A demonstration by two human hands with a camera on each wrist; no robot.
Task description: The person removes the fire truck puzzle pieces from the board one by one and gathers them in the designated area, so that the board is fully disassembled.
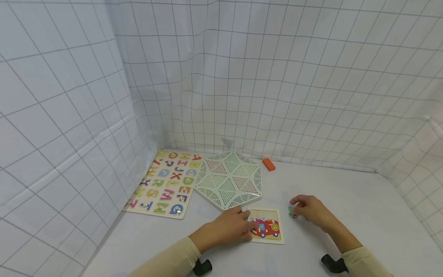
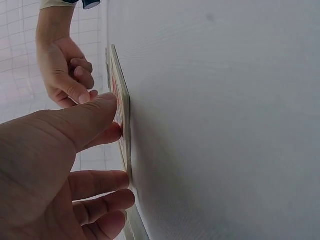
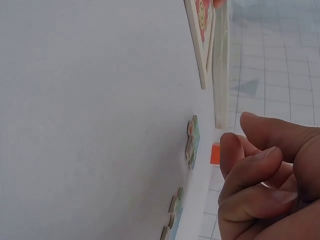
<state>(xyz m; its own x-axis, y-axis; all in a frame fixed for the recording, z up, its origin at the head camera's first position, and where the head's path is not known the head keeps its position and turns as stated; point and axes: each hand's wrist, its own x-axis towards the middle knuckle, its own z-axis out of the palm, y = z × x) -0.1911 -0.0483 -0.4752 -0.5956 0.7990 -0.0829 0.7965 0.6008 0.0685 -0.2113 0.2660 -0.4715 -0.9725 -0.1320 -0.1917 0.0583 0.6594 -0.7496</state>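
A small wooden jigsaw puzzle (image 1: 257, 237) with a red car picture lies flat on the table. My left hand (image 1: 230, 227) rests on its left side; the thumb (image 2: 95, 112) touches the picture face and other fingers meet the board's edge. To the right of the board, my right hand (image 1: 313, 211) hovers with loosely bent fingers, holding nothing visible. Just beneath it, a puzzle piece (image 3: 192, 142) lies on the table, with another piece (image 3: 175, 212) close by. In the head view the right fingers partly hide the loose piece (image 1: 290, 212).
A wooden alphabet board (image 1: 162, 211) lies at the back left. Beside it sits a hexagonal white board (image 1: 228, 175) with coloured perforations, apparently in clear wrap. An orange block (image 1: 268, 164) lies near the back wall. Grid-patterned white cloth (image 1: 259, 77) encloses the table.
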